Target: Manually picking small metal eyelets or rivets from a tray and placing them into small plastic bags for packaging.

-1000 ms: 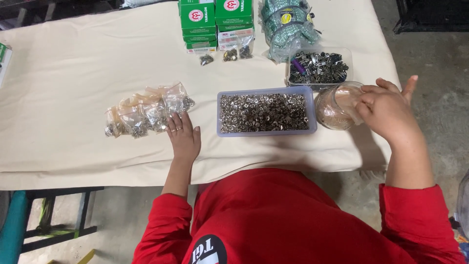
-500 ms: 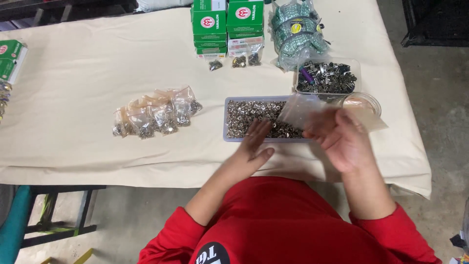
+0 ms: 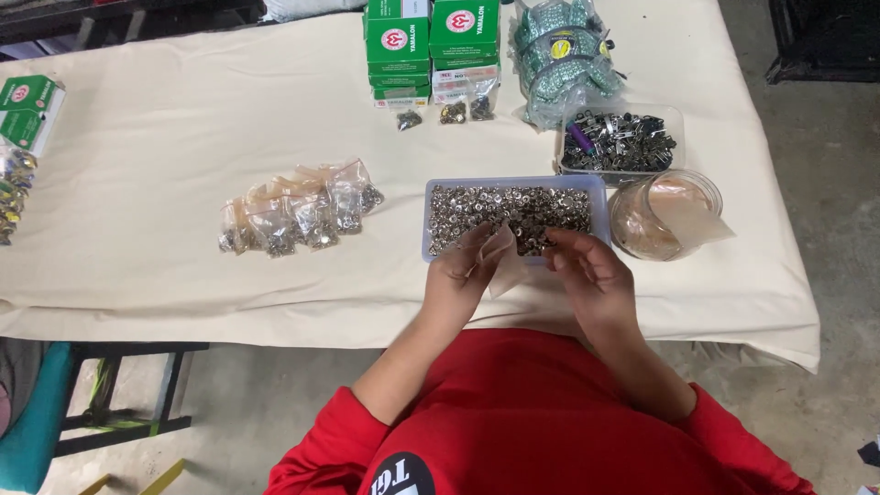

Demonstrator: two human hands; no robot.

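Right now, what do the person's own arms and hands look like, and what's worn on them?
Both hands are bare: no gloves, rings or watch show on the left hand or the right hand. The forearms are uncovered too. Red sleeves of a red top are pushed up to about the elbows. The top carries a round black patch with white lettering at the chest.

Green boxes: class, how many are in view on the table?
3 visible: two stacks at the table's far edge, left and right, and one at the left edge. Stacks may hide more.
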